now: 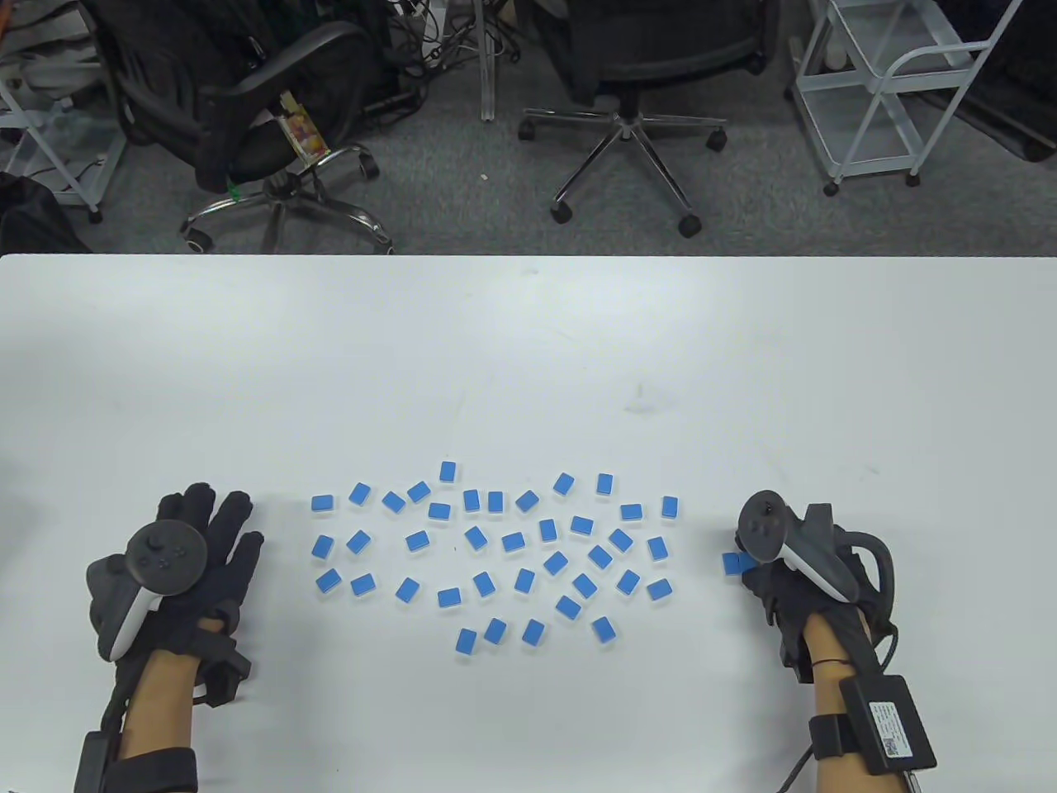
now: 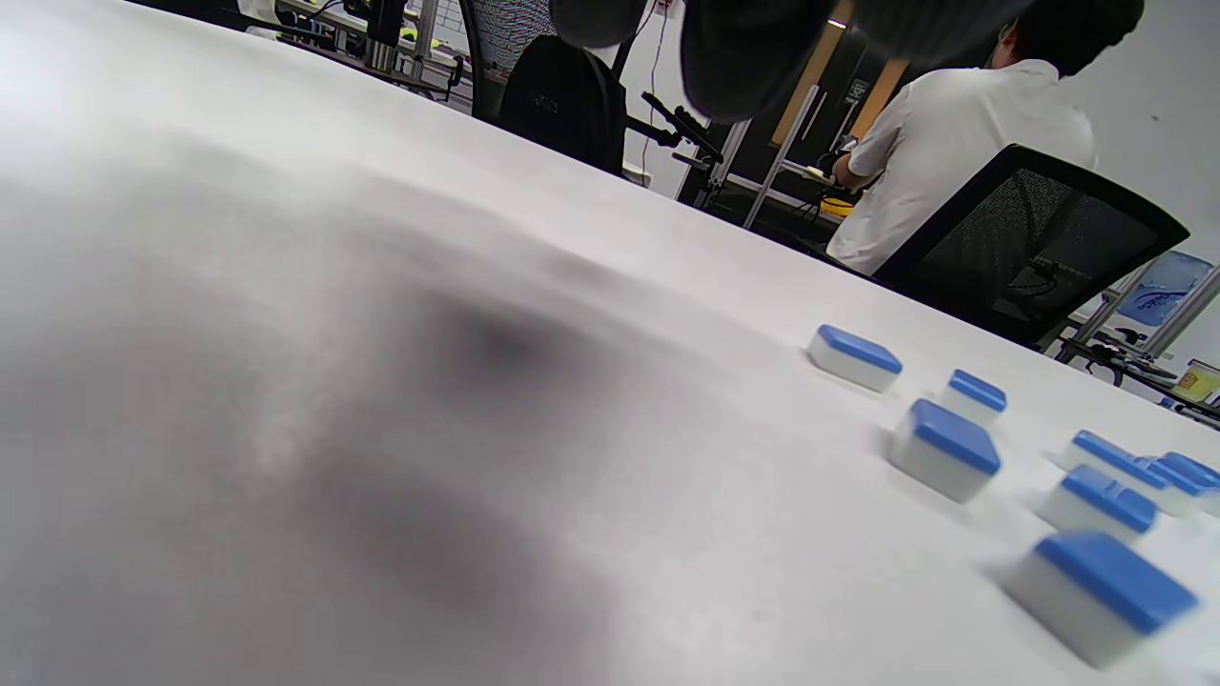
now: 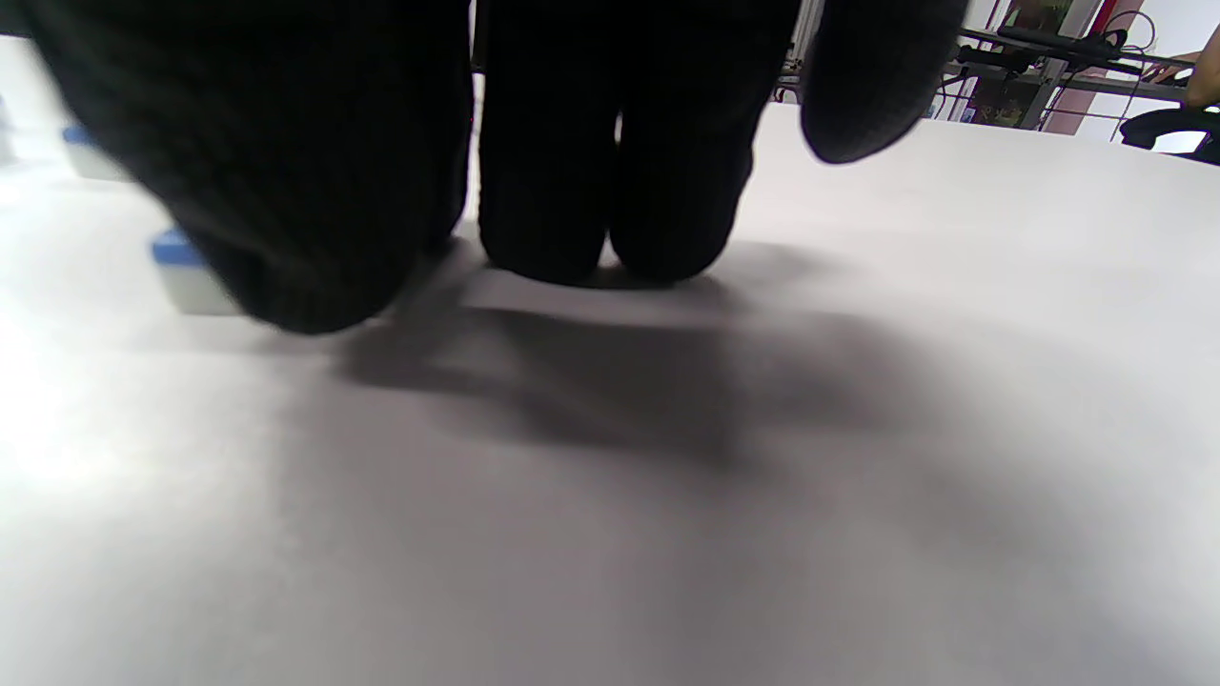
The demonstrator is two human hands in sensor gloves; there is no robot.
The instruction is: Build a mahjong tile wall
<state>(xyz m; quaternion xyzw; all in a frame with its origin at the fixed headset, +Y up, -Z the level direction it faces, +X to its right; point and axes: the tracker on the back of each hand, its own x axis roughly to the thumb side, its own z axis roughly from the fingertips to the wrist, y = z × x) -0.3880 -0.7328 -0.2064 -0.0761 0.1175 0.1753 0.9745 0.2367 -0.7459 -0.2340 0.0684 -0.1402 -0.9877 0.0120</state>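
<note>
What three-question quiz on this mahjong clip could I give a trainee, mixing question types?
1. True or false: the mahjong tiles already stand in a straight stacked wall.
2. Multiple choice: where is the left hand? A) flat on the white table, fingers spread, left of the tiles. B) lifting a tile. C) out of view.
3. Short answer: which hand has a blue tile right at its fingers?

Key
1. False: they lie scattered, blue backs up, in a single layer.
2. A.
3. The right hand; whether it actually grips the tile cannot be told.
</note>
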